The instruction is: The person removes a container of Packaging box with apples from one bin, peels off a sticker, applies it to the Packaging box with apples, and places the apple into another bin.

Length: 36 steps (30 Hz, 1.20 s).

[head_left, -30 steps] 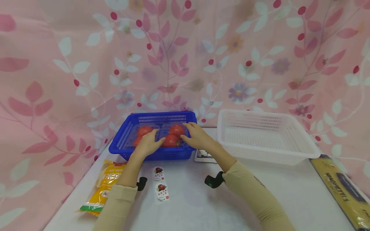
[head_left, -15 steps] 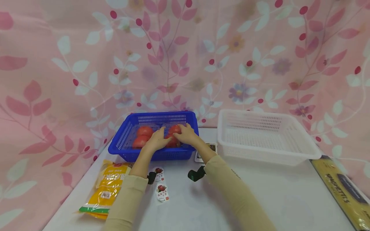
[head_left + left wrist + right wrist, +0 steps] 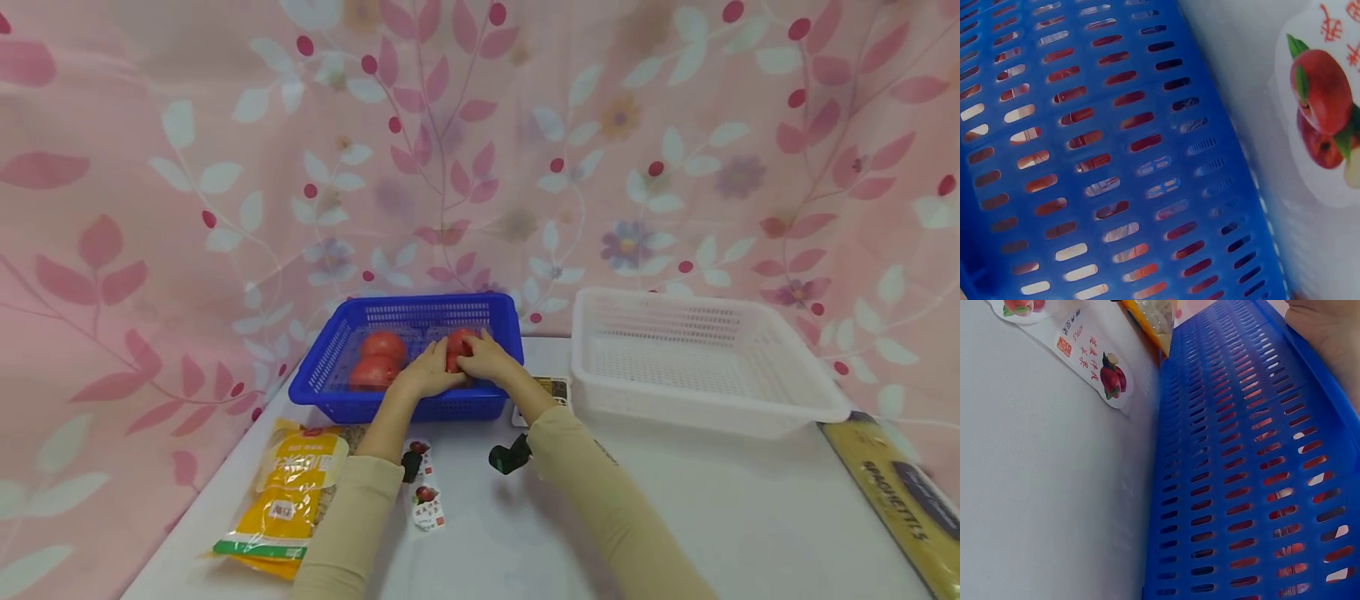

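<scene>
Several red tomatoes (image 3: 373, 372) sit in the blue basket (image 3: 457, 408), in what look like clear plastic packs. My left hand (image 3: 429, 372) reaches into the basket from the front, fingers extended along the left side of the right-hand tomatoes (image 3: 462, 340). Opposite it, my right hand (image 3: 489, 360) lies at their right side, thumb toward the front. Both hands partly cover these tomatoes, and whether the fingers touch the pack cannot be told. The left wrist view shows only slotted basket wall and an apple sticker (image 3: 1322, 94). Part of a hand (image 3: 1329, 340) shows above the rim in the right wrist view.
A white basket (image 3: 690, 400) stands to the right. A yellow bag (image 3: 288, 500) lies front left, a spaghetti pack (image 3: 892, 492) at the far right. Apple stickers (image 3: 426, 510) lie between my forearms. A card (image 3: 555, 387) is partly under my right arm.
Both hands have come closer together around the right-hand tomatoes: the left hand moved right, off the left tomatoes, and the right hand moved left. The baskets stayed in place.
</scene>
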Tool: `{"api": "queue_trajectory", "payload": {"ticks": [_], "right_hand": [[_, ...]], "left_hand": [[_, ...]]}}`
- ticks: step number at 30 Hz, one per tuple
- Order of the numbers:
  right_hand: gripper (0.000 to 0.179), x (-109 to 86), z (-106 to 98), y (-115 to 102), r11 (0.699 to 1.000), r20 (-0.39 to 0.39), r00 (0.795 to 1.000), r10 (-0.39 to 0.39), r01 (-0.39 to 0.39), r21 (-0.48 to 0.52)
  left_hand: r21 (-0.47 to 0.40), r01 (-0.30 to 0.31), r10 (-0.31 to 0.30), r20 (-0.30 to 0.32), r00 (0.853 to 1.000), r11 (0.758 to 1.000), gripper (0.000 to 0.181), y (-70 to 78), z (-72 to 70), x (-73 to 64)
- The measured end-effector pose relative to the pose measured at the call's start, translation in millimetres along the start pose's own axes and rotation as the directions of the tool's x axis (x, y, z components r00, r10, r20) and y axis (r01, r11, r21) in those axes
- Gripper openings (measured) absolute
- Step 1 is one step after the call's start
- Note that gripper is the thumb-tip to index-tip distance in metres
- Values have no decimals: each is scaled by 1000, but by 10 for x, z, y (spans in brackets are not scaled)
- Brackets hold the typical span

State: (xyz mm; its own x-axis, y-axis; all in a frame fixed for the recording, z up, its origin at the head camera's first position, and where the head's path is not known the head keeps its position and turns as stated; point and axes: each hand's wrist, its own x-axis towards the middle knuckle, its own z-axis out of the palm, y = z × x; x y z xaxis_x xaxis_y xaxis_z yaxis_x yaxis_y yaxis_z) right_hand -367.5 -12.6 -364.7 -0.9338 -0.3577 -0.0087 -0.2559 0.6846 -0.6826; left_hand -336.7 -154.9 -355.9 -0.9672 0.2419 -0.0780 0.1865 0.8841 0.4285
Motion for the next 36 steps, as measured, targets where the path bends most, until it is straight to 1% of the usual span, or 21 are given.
{"api": "queue_trajectory", "payload": {"ticks": [4, 9, 12, 14, 16, 19, 20, 23, 26, 27, 30, 33, 36], "right_hand": [[61, 3, 10, 15, 1000, 7, 1000, 16, -16, -9], [64, 21, 22, 7, 997, 13, 1000, -25, 26, -72], [65, 31, 35, 6, 992, 7, 999, -49, 50, -116], [67, 34, 40, 10, 991, 4, 999, -48, 48, -128], [71, 47, 39, 21, 991, 9, 1000, -30, 31, -129], [78, 82, 42, 46, 993, 14, 1000, -10, 12, -121], [80, 95, 48, 66, 992, 8, 1000, -26, 27, -122], [82, 118, 62, 89, 991, 1, 1000, -29, 29, -128], [80, 100, 73, 89, 989, -11, 999, -40, 38, -140], [78, 88, 68, 73, 989, -6, 1000, -27, 26, -147], [75, 54, 60, 47, 983, -17, 998, -54, 50, -177], [73, 31, 39, 16, 977, -30, 997, -73, 65, -204], [70, 21, 12, -9, 977, -55, 996, -71, 59, -204]], "left_hand": [[0, 6, -6, 33, 999, 1000, 83, 13, 7, -6], [11, -1, 0, 39, 999, 1000, 84, -39, 23, -12], [9, -6, 6, 30, 1000, 1000, 84, -74, 33, -16], [-1, -14, 14, 19, 1000, 1000, 84, -77, 36, -18], [-11, -26, 26, 0, 1000, 1000, 83, -68, 33, -15], [-33, -26, 26, -26, 999, 999, 84, -54, 33, -12], [-42, -25, 23, -33, 999, 999, 84, -50, 34, -10], [-63, -25, 22, -41, 999, 998, 85, -47, 46, -13], [-76, -36, 32, -53, 998, 996, 84, -46, 60, -17], [-80, -37, 32, -59, 998, 996, 84, -47, 64, -18], [-85, -28, 22, -79, 997, 996, 81, -46, 70, -31], [-83, -31, 22, -110, 994, 996, 76, -47, 69, -40], [-70, -47, 37, -145, 989, 996, 73, -38, 64, -35]]}}
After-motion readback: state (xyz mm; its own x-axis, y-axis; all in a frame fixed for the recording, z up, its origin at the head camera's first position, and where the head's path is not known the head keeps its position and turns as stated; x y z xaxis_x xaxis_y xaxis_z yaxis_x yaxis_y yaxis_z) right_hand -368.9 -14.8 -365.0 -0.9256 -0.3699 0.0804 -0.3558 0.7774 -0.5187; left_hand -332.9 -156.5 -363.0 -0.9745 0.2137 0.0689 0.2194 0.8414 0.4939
